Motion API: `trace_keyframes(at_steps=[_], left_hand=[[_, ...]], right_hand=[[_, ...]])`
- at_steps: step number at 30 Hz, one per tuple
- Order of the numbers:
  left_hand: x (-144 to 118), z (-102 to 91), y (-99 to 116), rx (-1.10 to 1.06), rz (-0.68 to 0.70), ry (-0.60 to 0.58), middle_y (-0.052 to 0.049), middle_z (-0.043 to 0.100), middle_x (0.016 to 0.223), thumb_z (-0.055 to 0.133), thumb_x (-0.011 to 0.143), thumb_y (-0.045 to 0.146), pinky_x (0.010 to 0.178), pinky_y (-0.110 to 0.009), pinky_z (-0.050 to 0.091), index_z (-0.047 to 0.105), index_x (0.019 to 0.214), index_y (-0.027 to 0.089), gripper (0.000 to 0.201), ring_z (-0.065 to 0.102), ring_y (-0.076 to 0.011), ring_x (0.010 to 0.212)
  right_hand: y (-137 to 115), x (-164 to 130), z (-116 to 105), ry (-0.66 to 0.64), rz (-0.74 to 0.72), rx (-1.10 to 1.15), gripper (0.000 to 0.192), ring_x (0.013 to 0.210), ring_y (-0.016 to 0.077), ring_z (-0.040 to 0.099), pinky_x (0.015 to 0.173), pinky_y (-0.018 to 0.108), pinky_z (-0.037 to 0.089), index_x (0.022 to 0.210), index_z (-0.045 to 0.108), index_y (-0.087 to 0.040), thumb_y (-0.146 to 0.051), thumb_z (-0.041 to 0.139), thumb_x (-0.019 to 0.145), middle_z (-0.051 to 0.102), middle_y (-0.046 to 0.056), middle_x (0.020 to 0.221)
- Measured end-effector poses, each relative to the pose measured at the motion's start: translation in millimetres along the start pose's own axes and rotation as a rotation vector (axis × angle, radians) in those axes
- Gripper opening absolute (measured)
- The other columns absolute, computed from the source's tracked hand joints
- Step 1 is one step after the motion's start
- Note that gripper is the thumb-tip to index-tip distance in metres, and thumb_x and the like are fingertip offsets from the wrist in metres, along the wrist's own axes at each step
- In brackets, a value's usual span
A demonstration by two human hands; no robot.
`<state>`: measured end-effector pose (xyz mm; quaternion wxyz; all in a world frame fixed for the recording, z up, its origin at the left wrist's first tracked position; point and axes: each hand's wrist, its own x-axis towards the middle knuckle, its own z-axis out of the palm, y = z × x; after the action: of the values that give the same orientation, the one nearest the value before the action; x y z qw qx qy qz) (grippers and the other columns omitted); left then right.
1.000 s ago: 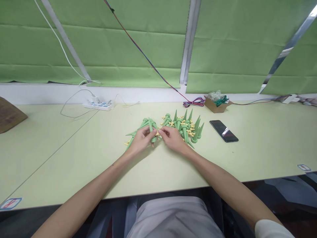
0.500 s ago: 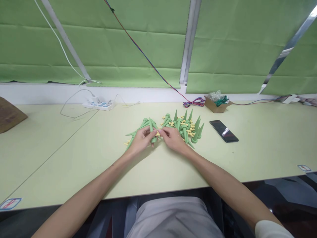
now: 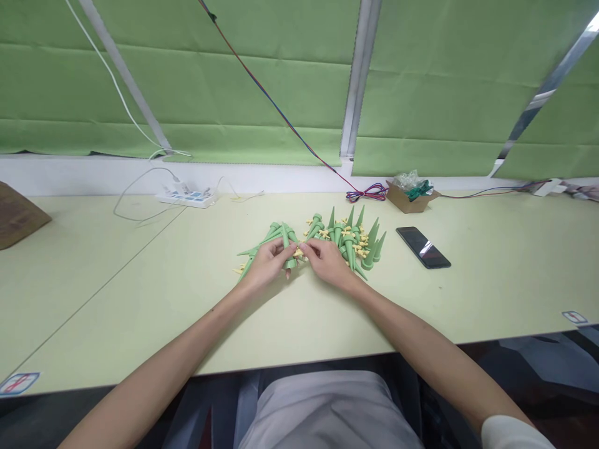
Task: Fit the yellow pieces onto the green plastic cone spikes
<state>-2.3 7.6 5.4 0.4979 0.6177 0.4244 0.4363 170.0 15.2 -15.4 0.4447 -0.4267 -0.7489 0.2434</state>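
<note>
Filling the near edge, a grey shirt (image 3: 327,411) shows below the pale table (image 3: 304,324), with one sticker (image 3: 19,383) by the front edge at far left and another at far right. Two bare forearms (image 3: 402,318) reach in over that edge. Over the middle of the table, the left hand (image 3: 268,263) has its thumb and fingers closed around a green spike (image 3: 286,237), tip up and broad end down. Close beside it, the right hand (image 3: 326,262) pinches a small yellow piece (image 3: 298,252) between thumb and forefinger, against the spike's side; whether the two are joined, I cannot tell. Loose spikes (image 3: 271,232) lie just beyond the left hand, partly hidden by it. A larger heap (image 3: 349,243) of green spikes and yellow bits sits behind and right of the right hand, some spikes standing tip up. Right of the heap lies a dark phone (image 3: 423,247). Along the back stand a power strip (image 3: 189,198), a coiled cord (image 3: 367,193) and a small box (image 3: 407,201) holding clear plastic and green ties (image 3: 420,190). Green blinds (image 3: 234,93) hang behind everything.
</note>
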Motion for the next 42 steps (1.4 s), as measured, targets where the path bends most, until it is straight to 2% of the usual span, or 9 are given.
trace_keyframes(at_steps=[9, 17, 23, 29, 37, 42], left_hand=[[0.8, -0.7, -0.1, -0.022, -0.006, -0.011, -0.006, 0.064, 0.081, 0.072, 0.083, 0.053, 0.047, -0.027, 0.049, 0.068, 0.083, 0.018, 0.036, 0.058, -0.0159, 0.067], [0.8, 0.0, -1.0, 0.000, -0.009, 0.000, -0.006, 0.064, 0.081, 0.073, 0.082, 0.054, 0.047, -0.026, 0.049, 0.060, 0.072, 0.017, 0.040, 0.059, -0.0153, 0.067], [1.0, -0.6, -2.3, 0.030, 0.007, -0.014, -0.005, 0.063, 0.080, 0.073, 0.082, 0.056, 0.047, -0.025, 0.050, 0.067, 0.080, 0.018, 0.039, 0.056, -0.0140, 0.064], [0.5, -0.5, -1.9, 0.039, 0.020, -0.037, -0.004, 0.062, 0.079, 0.072, 0.082, 0.058, 0.046, -0.025, 0.051, 0.067, 0.085, 0.018, 0.040, 0.058, -0.0154, 0.067], [-0.3, 1.9, -1.9, -0.019, 0.006, 0.026, -0.003, 0.060, 0.072, 0.077, 0.079, 0.055, 0.045, -0.025, 0.049, 0.065, 0.076, 0.017, 0.039, 0.058, -0.0144, 0.063], [-0.4, 1.9, -1.4, -0.021, 0.002, -0.001, -0.004, 0.061, 0.074, 0.076, 0.079, 0.055, 0.045, -0.025, 0.048, 0.064, 0.076, 0.017, 0.039, 0.059, -0.0146, 0.064]], right_hand=[[1.5, 0.2, 0.2, -0.005, 0.011, 0.006, 0.041, 0.056, 0.0117, 0.034, 0.058, 0.028, 0.027, 0.064, 0.040, -0.021, -0.040, 0.045, 0.099, 0.037, -0.005, 0.058], [-1.3, -0.5, -0.9, -0.021, 0.013, -0.002, 0.041, 0.057, 0.0114, 0.036, 0.058, 0.027, 0.027, 0.064, 0.043, -0.020, -0.039, 0.044, 0.100, 0.040, -0.004, 0.059], [-1.7, -0.8, -0.9, -0.030, 0.016, -0.012, 0.044, 0.057, 0.0112, 0.038, 0.059, 0.027, 0.029, 0.063, 0.046, -0.019, -0.041, 0.043, 0.101, 0.043, -0.003, 0.058], [-1.3, -1.0, -1.2, -0.037, 0.034, -0.022, 0.048, 0.055, 0.0110, 0.037, 0.059, 0.027, 0.029, 0.061, 0.046, -0.019, -0.044, 0.042, 0.102, 0.040, -0.004, 0.055], [-3.0, -0.8, -1.1, -0.006, 0.032, -0.001, 0.045, 0.056, 0.0106, 0.034, 0.058, 0.027, 0.028, 0.062, 0.046, -0.019, -0.044, 0.047, 0.099, 0.038, -0.005, 0.057], [-1.1, -1.4, -0.7, -0.021, 0.025, -0.015, 0.047, 0.056, 0.0108, 0.035, 0.058, 0.027, 0.028, 0.061, 0.046, -0.019, -0.044, 0.044, 0.101, 0.039, -0.004, 0.056]])
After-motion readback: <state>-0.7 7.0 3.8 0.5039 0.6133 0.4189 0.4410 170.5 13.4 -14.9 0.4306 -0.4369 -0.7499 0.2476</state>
